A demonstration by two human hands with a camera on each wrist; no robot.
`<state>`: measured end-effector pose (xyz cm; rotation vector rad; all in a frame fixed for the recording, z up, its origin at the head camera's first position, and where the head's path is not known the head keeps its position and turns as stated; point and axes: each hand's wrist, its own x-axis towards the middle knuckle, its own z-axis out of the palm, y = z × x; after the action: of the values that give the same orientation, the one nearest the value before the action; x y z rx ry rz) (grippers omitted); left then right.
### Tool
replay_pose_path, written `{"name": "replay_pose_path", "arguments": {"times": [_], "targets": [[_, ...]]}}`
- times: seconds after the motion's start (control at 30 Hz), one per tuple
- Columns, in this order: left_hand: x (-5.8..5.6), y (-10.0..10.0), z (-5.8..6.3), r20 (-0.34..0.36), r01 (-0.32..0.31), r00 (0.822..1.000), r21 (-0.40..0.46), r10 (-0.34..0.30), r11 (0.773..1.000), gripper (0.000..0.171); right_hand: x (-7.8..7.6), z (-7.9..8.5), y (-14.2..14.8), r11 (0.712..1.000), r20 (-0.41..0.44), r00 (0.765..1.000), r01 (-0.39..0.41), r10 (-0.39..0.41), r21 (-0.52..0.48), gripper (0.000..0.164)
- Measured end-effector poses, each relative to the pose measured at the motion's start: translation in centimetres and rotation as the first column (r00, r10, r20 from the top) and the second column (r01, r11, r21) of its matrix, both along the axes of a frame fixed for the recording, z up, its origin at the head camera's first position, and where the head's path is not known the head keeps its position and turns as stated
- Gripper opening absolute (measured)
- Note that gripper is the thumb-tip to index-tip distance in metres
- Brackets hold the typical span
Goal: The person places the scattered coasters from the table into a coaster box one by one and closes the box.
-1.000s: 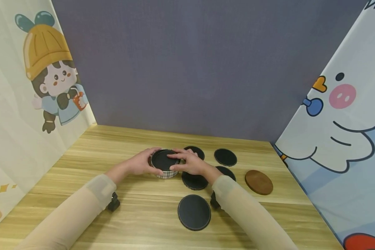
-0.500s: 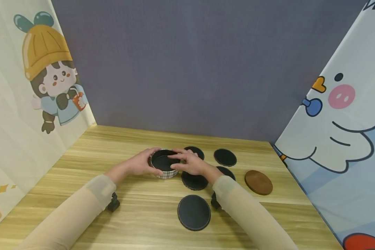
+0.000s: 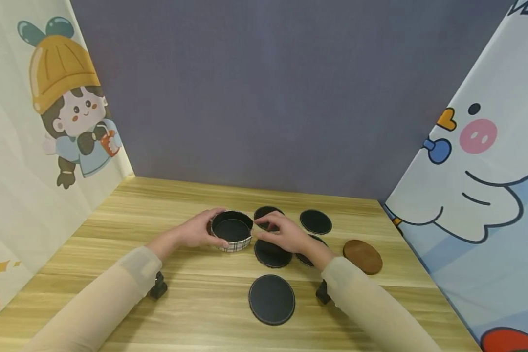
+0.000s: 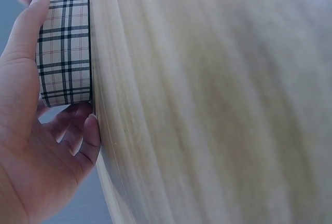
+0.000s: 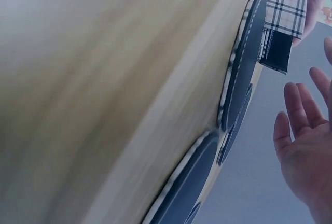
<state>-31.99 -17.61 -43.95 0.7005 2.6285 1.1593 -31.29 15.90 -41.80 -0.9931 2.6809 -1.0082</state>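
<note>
My left hand (image 3: 198,230) holds a round plaid coaster holder (image 3: 237,246) by its left side, thumb at the front and fingers round the back. The holder stands upright on the table, its black inside facing up and a cut-out in its right wall. A black coaster (image 3: 231,229) lies down inside it. In the left wrist view the plaid wall (image 4: 65,45) sits against the thumb. Just right of the holder, my right hand (image 3: 286,234) hovers over the black coasters with nothing in its fingers. The right wrist view shows its fingers (image 5: 295,107) loosely spread, apart from the holder.
Under and around the right hand lie black round coasters: back left (image 3: 264,213), back right (image 3: 316,221), middle (image 3: 273,255), and one partly hidden by the wrist (image 3: 319,239). Another black coaster (image 3: 272,299) lies nearer the front. A brown disc (image 3: 363,256) is at the right.
The black coaster has dropped from near the holder's rim to lower inside it. My right hand has let go of the holder's right side and moved right. The left hand keeps its hold.
</note>
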Motion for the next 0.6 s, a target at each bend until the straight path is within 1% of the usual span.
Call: {"name": "replay_pose_path", "arguments": {"times": [0.13, 0.23, 0.33, 0.5, 0.6], "targets": [[0.0, 0.0, 0.0, -0.007, 0.001, 1.000, -0.007, -0.001, 1.000, 0.120, 1.3, 0.3, 1.7, 1.000, 0.002, 1.000, -0.015, 0.015, -0.007, 0.048], [0.0, 0.0, 0.0, -0.009, 0.000, 1.000, -0.012, 0.000, 1.000, 0.120, 2.4, 0.4, 3.0, 1.000, -0.005, 1.000, -0.011, 0.011, -0.006, 0.046], [0.1, 0.0, -0.1, -0.009, -0.005, 1.000, -0.013, 0.005, 1.000, 0.120, 3.1, 0.2, 4.3, 1.000, -0.019, 1.000, -0.019, 0.019, -0.017, 0.044], [0.1, 0.0, -0.1, -0.016, -0.005, 1.000, -0.012, 0.005, 1.000, 0.120, 4.3, -0.2, 6.6, 0.996, -0.034, 0.998, -0.046, 0.044, -0.071, 0.042], [0.0, 0.0, 0.0, -0.014, -0.005, 1.000, -0.012, 0.005, 1.000, 0.120, 5.0, -0.4, 8.0, 0.997, -0.040, 0.999, -0.031, 0.028, -0.074, 0.041]]}}
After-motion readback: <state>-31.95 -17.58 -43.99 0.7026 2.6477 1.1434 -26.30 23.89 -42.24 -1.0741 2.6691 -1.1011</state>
